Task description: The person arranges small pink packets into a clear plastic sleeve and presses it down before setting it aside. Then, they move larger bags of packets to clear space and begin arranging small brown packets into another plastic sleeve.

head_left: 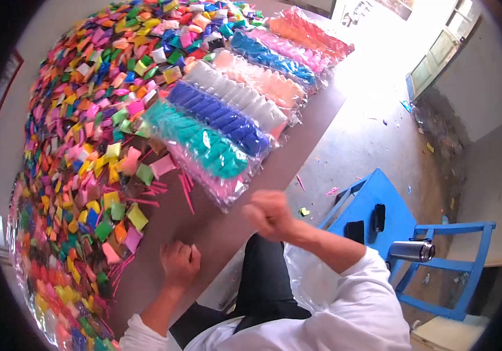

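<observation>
My left hand (pixel 180 263) is closed above the near edge of the brown table (pixel 207 225), with its fingers curled in. My right hand (pixel 268 214), slightly blurred, is also closed and hovers by the table edge. Anything inside either hand is hidden or too small to name. Just beyond my right hand lies a row of clear plastic bags filled with soft-looking coloured pieces: a pink bag (pixel 207 174), a teal bag (pixel 199 140), a dark blue bag (pixel 218 117) and several others behind. Thin pink sticks (pixel 186 190) lie beyond my left hand.
A large heap of small coloured packets (pixel 98 105) covers the table's left and far side. To the right stands a blue chair (pixel 379 205) with a steel flask (pixel 413 251) and dark cases (pixel 379 217) on it. Scraps litter the floor (pixel 350 146).
</observation>
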The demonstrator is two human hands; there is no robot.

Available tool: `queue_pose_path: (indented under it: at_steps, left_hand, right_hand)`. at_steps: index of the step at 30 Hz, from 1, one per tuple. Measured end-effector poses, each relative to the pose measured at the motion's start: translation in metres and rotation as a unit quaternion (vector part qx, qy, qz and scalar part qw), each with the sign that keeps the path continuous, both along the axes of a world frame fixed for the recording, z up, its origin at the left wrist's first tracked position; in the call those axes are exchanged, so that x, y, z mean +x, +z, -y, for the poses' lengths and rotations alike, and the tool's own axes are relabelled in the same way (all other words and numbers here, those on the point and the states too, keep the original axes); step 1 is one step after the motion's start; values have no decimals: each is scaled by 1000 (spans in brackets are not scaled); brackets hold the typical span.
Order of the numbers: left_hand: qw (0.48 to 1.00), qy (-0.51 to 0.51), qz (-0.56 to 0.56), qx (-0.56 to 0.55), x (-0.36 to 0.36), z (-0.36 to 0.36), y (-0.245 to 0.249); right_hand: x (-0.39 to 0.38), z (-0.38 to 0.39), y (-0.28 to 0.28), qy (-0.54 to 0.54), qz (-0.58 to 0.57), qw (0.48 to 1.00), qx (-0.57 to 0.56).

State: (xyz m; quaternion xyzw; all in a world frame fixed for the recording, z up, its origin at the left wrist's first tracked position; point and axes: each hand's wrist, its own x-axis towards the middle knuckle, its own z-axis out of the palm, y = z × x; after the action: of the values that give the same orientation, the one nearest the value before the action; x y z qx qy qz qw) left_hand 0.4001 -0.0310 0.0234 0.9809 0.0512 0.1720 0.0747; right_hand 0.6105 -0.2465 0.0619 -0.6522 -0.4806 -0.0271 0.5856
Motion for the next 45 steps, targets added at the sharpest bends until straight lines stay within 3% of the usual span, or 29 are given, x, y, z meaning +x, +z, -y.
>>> queue_pose_path:
  at_steps: [2, 8, 10, 13, 16, 20, 21, 27, 29, 35, 45]
  left_hand:
    - [1000, 2, 10, 6, -1, 0, 3]
    - [997, 31, 70, 10, -6, 4, 1]
    - [994, 61, 85, 12, -13, 8, 0]
    - [990, 19, 124, -64, -48, 19, -2]
    - [992, -59, 90, -65, -104, 12, 5]
    - [988, 87, 105, -73, -204, -45, 11]
    - [977, 154, 113, -95, -229, -67, 7]
    - [933, 305, 146, -124, -354, -164, -14]
    - [934, 311, 123, -123, -362, -157, -8]
    - [949, 289, 112, 49, -349, -147, -5]
    - [953, 284, 103, 28, -349, -148, -9]
  right_hand:
    - [-30, -25, -11, 57, -54, 994, -73]
    - [-66, -61, -45, -70, -44, 990, -116]
    - [-69, -61, -46, -87, -92, 988, -88]
    - [-82, -63, -43, -161, -91, 980, -76]
    - [-85, -73, -48, -236, -74, 967, -68]
    - [-79, -86, -77, -289, 14, 955, -65]
    - [-77, -90, -80, -347, 122, 922, -117]
    - [-95, -96, -58, -358, 150, 888, -247]
    - [-98, -97, -53, -379, 151, 869, -280]
    - [-101, -97, -47, -377, 153, 862, -303]
    - [-99, -92, -55, -376, 168, 857, -310]
